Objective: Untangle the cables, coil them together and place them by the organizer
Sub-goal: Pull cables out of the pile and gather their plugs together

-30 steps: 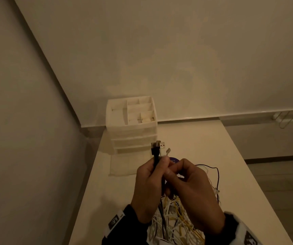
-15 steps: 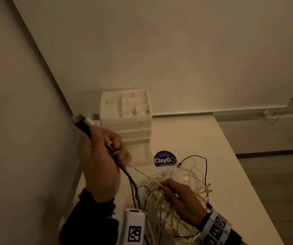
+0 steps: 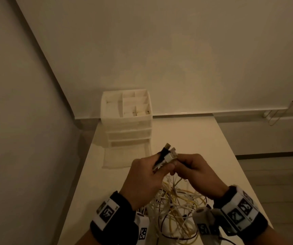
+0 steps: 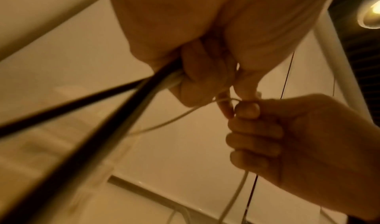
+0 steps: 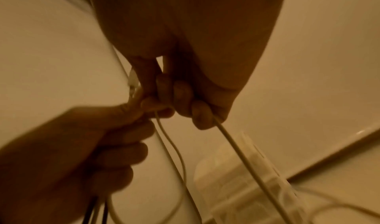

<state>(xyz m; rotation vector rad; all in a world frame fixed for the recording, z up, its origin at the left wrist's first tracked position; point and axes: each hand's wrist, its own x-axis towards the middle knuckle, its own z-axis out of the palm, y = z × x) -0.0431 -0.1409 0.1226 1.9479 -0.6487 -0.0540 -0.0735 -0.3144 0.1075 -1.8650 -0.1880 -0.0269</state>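
While my left hand (image 3: 146, 175) grips plug ends (image 3: 167, 153) and right hand (image 3: 194, 171) pinches thin white strand, cables (image 3: 175, 209) hang tangled over counter (image 3: 186, 137), well short of organizer (image 3: 126, 119). Risk: hard pull cinches knot, or plugs slip.

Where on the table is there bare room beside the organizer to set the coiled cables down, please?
Bare table lies right of the organizer, out to the right edge. The organizer's open drawer fills the strip in front. Nearer, the cables crowd it under both hands.
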